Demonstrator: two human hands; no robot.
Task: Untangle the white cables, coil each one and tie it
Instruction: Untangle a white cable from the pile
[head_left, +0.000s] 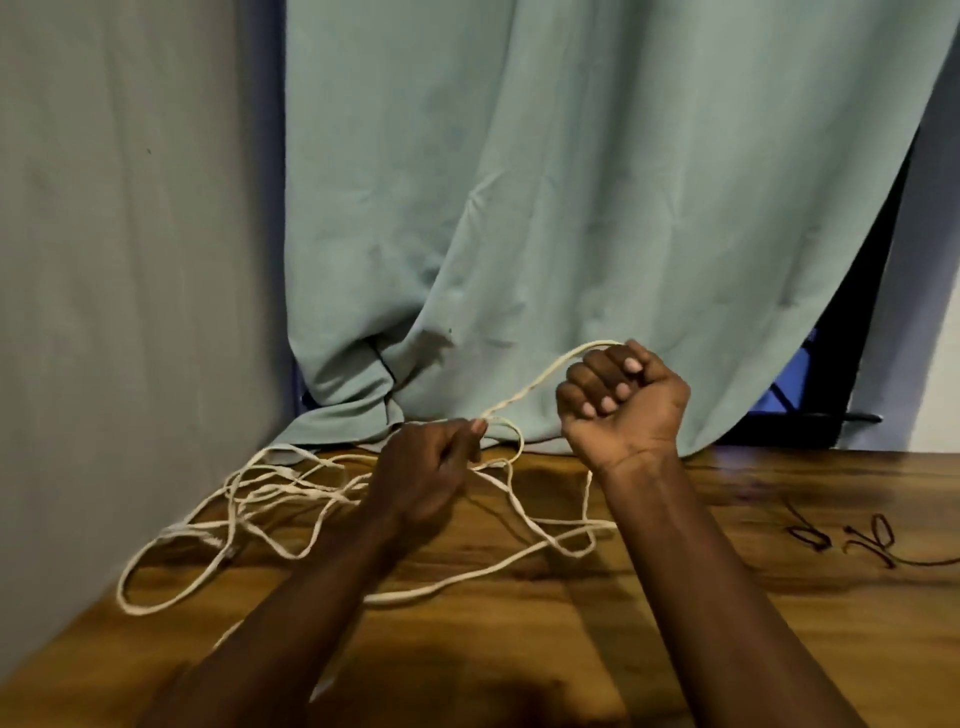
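white cables (291, 493) sprawl tangled on the wooden table (753, 623), mostly left of both hands. left hand (431, 467) pinches a twisted strand that rises to the raised right hand (623, 400), fisted around it.

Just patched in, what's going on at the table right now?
A person is sorting out the white cables, which lie in a loose tangle on the wooden table. The left hand pinches a twisted stretch, and the right hand grips the same stretch, raised in a fist. Nothing is coiled or tied yet. Two small dark loops, probably ties, lie to the right.
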